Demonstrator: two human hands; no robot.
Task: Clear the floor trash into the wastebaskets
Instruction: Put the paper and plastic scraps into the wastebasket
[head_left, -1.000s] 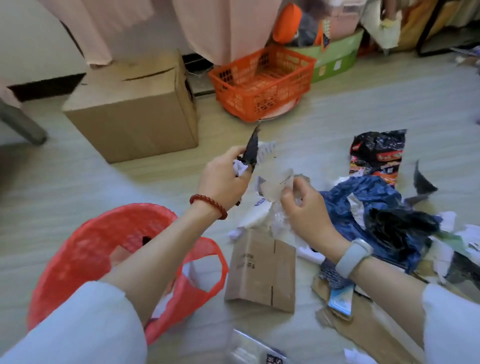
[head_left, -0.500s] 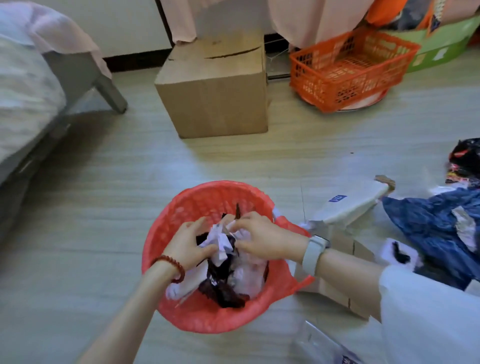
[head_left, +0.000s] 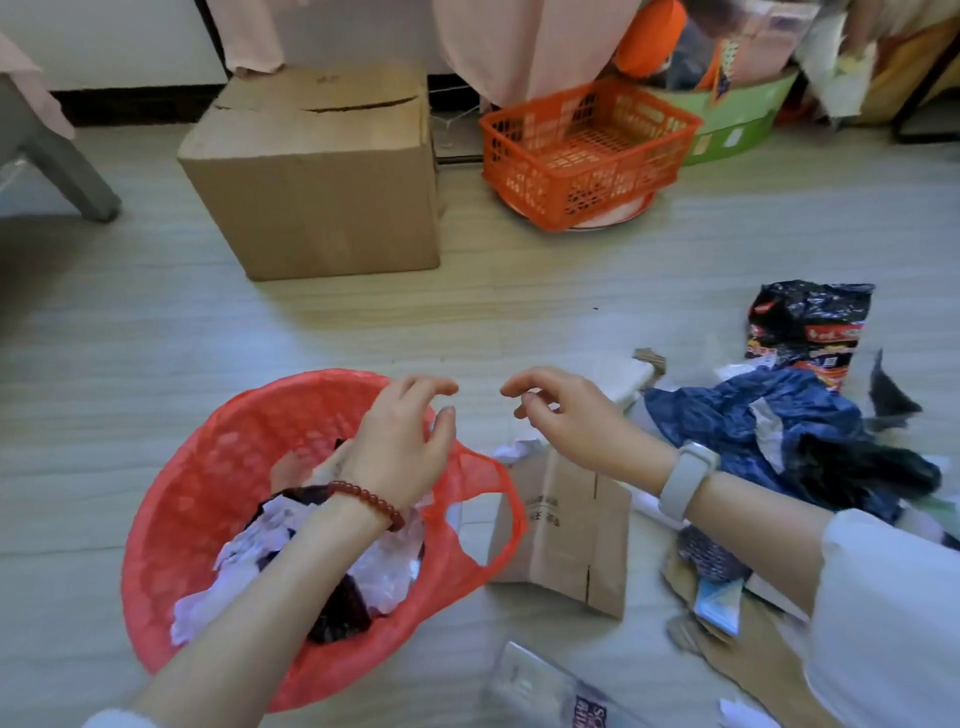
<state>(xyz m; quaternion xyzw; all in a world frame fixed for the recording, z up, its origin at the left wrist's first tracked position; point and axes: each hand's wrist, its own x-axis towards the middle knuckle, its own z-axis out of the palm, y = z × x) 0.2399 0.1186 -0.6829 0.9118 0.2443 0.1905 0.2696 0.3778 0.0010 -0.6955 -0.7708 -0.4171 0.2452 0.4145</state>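
The red wastebasket (head_left: 208, 493), at seven o'clock, holds crumpled paper and dark wrappers. The left hand (head_left: 400, 441) hovers over its right rim, fingers spread, empty. Bare floor separates it from the equally empty, loosely open right hand (head_left: 576, 421). Floor trash (head_left: 779, 441) lies at three o'clock.

Both hands are empty, fingers loosely curled and spread. The left hand (head_left: 402, 441) wears a red bead bracelet at the wrist; the right hand (head_left: 571, 421) reaches leftward, fingertips near the left's, a pale band on its wrist.

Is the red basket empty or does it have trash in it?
It has trash in it: white crumpled paper and a dark wrapper lie inside the red basket.
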